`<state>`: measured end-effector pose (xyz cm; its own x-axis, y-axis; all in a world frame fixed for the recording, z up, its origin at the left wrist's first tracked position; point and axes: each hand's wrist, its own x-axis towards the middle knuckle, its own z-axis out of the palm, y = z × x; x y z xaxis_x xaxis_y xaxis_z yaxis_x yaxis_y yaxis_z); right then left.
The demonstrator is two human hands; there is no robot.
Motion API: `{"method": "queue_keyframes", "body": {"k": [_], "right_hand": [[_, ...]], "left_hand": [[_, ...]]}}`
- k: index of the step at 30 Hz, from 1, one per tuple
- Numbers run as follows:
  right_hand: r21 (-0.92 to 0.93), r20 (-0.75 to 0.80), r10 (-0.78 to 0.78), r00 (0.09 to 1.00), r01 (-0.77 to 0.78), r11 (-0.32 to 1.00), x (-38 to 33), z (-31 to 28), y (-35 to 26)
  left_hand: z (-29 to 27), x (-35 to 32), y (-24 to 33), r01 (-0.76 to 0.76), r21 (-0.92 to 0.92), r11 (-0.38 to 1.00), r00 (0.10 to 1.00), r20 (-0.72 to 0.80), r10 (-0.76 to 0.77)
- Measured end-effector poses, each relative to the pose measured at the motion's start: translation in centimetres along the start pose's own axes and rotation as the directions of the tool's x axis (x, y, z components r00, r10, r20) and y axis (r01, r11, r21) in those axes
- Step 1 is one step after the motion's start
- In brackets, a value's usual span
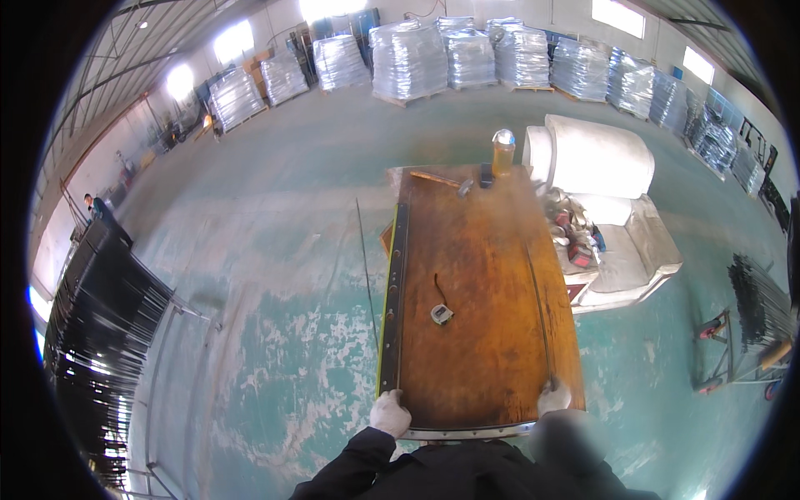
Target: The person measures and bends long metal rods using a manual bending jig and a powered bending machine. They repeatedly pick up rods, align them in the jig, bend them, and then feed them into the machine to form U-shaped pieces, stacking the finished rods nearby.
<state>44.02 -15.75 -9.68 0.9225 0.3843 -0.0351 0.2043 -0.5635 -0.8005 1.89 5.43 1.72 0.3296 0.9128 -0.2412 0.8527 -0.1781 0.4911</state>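
Observation:
My left hand, in a white glove, is closed at the near left corner of the wooden tabletop. Its fingers grip the near end of a thin metal rod lying beside the dark rail on the left edge. At the near right corner my right hand, also gloved, is closed on the end of another thin dark rod, which runs away along the right side. A grey blur hides part of the right wrist. Between the rods lies a tape measure with a dark strap.
A hammer, a dark box and a bottle of yellow liquid sit at the far end. A worn white armchair holding gloves stands right. Bundled dark rods fill the left; wrapped pallets line the back.

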Motion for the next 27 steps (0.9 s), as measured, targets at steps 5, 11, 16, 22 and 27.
{"method": "queue_keyframes", "body": {"k": [5,11,16,22,27], "right_hand": [[-0.445,0.185,-0.097,0.978,0.171,0.879,-4.4,-4.5,-6.2],[-0.547,0.275,-0.032,0.961,0.183,0.817,-8.4,-7.9,-9.5],[-0.522,0.293,0.020,0.956,0.142,0.841,-8.8,-7.5,-7.5],[-0.543,0.290,-0.002,0.957,0.167,0.823,-8.2,-6.5,-5.4],[-0.527,0.241,-0.047,0.969,0.171,0.833,-8.5,-6.0,-3.5]], "left_hand": [[3.1,-2.2,-1.5,-0.346,0.110,0.932,0.930,-0.092,0.356],[3.0,-5.2,-1.8,-0.471,0.253,0.845,0.876,0.026,0.481],[1.8,-5.3,-1.9,-0.467,0.272,0.841,0.883,0.086,0.462],[2.3,-4.9,-2.2,-0.448,0.279,0.849,0.894,0.157,0.420],[2.2,-5.1,-2.3,-0.444,0.235,0.865,0.896,0.129,0.425]]}}
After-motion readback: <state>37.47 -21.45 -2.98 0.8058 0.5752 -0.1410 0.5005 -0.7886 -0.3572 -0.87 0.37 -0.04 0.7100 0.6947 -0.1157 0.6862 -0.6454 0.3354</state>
